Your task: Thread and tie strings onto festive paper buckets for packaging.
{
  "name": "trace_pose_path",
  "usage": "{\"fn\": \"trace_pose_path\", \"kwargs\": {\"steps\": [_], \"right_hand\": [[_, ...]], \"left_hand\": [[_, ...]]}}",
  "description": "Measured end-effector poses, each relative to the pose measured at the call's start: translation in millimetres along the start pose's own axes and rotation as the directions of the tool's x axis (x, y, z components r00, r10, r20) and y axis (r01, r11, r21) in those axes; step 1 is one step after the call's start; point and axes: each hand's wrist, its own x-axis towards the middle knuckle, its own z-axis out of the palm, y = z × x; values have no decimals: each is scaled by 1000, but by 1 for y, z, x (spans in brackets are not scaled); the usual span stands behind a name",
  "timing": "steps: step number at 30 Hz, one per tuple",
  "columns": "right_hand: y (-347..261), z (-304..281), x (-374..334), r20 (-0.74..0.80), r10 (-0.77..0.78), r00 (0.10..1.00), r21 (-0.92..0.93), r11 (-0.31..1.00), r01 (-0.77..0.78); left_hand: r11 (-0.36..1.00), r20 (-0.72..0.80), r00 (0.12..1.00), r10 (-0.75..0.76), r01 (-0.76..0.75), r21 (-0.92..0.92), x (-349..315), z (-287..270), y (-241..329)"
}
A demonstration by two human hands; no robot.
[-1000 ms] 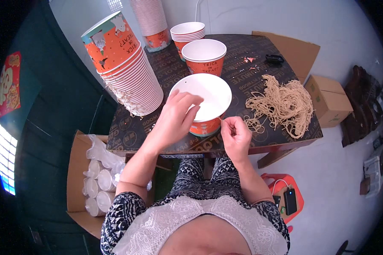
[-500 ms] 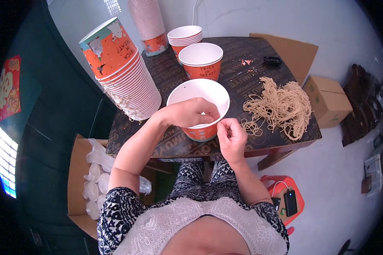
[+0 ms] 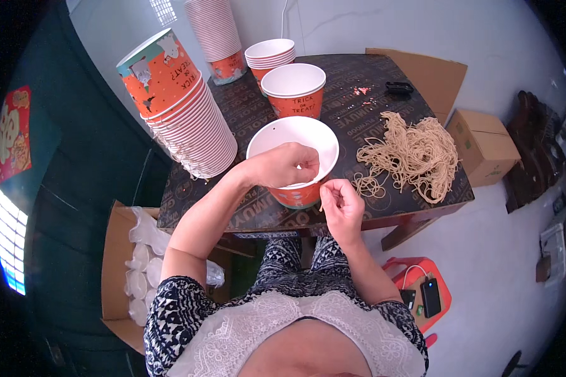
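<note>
The left hand's (image 3: 286, 164) fingers curl down inside the bucket (image 3: 290, 195), near its right rim; whether they grip anything, I cannot tell. The right hand's (image 3: 343, 204) thumb and forefinger are pinched on a bit of cord just beside the outer wall, its tan end showing below them. The bucket stands upright under the left fingers on the dark printed tabletop (image 3: 346, 129). Right of the fingers lies a loose cord heap (image 3: 421, 157); farther beyond them, pink crumbs (image 3: 360, 91) and a black object (image 3: 399, 88). Straight ahead stand nested buckets (image 3: 299, 103); to the left leans a tall stack (image 3: 192, 132). Past these rises a pale wall (image 3: 346, 25). Well right sits a carton (image 3: 484, 147), and lower right a red stool (image 3: 439, 276) bearing a phone (image 3: 431, 298). Lower left, an open box (image 3: 115, 251) holds plastic-wrapped white things
</note>
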Motion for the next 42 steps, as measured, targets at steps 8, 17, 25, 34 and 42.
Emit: {"fn": "trace_pose_path", "kwargs": {"steps": [8, 17, 25, 34, 42], "right_hand": [[-4, -2, 0, -76, -31, 997, 82, 996, 37], [-37, -5, -9, -72, 152, 986, 387, 915, -113], [-24, -10, -19, 35, 77, 996, 215, 973, -83], [-25, -9, -19, 147, -21, 989, -170, 984, 46], [-19, 1, -15, -25, -101, 995, -129, 987, 97]], "left_hand": [[987, -491, 870, 52, 32, 160, -17, 5, 26], [964, -613, 783, -106, 231, 129, -63, 75, 66], [881, -555, 771, -314, 18, -473, -49, 109, 39], [951, -630, 732, -260, 80, -300, -60, 113, 38], [959, -747, 624, -232, 19, -282, -68, 122, 40]]}}
